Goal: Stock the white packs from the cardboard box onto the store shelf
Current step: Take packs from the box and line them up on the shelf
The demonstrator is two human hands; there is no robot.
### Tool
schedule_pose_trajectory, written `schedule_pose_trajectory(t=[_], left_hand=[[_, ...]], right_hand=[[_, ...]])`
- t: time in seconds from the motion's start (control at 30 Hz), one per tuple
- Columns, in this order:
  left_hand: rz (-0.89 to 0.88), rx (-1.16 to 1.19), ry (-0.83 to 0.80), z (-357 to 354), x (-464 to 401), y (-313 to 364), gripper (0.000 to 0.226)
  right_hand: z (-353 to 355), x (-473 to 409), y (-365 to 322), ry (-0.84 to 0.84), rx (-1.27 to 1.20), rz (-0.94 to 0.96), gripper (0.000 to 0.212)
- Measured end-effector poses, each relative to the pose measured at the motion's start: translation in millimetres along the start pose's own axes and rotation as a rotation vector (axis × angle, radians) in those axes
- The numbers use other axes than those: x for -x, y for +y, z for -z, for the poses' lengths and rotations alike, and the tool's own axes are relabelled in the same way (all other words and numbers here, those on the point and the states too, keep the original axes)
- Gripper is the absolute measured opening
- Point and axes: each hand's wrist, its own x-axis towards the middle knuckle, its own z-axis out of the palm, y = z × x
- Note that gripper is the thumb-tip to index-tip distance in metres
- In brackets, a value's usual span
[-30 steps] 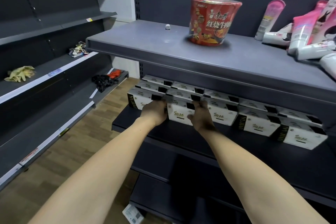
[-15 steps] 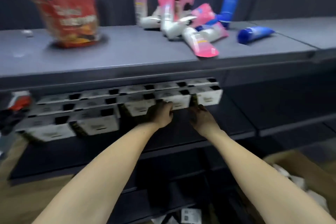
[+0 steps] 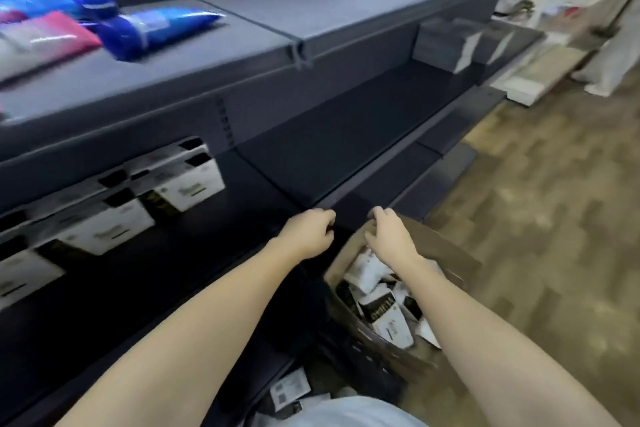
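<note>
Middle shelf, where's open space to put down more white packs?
The middle shelf is bare from the rightmost white pack across to the grey boxes at its far end. Left of that it is crowded with white packs in rows.

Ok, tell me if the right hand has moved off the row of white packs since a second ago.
Yes. The right hand has left the white packs on the shelf and moved rightward, now over the cardboard box, holding nothing.
</note>
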Motion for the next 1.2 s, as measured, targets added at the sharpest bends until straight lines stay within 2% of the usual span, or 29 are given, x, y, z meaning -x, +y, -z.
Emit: schedule_pose_trajectory(t=[0.1, 0.23, 0.33, 0.43, 0.53, 0.63, 0.73, 0.93, 1.03, 1.2], left_hand=[[-0.038, -0.053, -0.098, -37.5, -25.3, 25.0, 0.015], [-0.012, -0.082, -0.186, -77.9, -53.2, 47.6, 0.018], [0.007, -0.094, -0.266, -105.8, -70.4, 56.5, 0.016], [0.022, -0.092, -0.330, -132.9, -85.6, 58.3, 0.017], [0.065, -0.070, -0.400, -154.1, -96.0, 61.6, 0.029], [0.103, -0.072, -0.452, -171.8, -102.1, 64.3, 0.032], [0.138, -0.084, -0.477, -185.6, -102.2, 62.9, 0.030], [0.208, -0.077, -0.469, -193.3, -99.3, 48.6, 0.027], [0.251, -0.050, -0.438, -189.4, -95.8, 40.1, 0.027], [0.296, -0.034, -0.408, -183.8, -85.7, 34.3, 0.027]], right_hand=[[-16.1, -0.1, 47.6, -0.081, -0.009, -0.078, 0.021], [-49.2, -0.3, 103.7, -0.256, -0.078, -0.163, 0.027], [-72.0, 4.8, 137.7, -0.370, -0.115, -0.216, 0.024], [-90.8, 6.1, 164.1, -0.454, -0.122, -0.248, 0.031], [-110.8, 6.3, 179.5, -0.551, -0.133, -0.288, 0.035], [-131.1, 5.5, 182.5, -0.630, -0.120, -0.305, 0.052], [-147.0, 1.7, 178.2, -0.619, -0.060, -0.246, 0.062], [-166.7, -12.3, 165.1, -0.629, -0.035, -0.102, 0.070], [-174.1, -11.6, 162.4, -0.658, 0.080, 0.004, 0.067], [-171.6, -2.2, 157.7, -0.603, 0.337, 0.070, 0.056]])
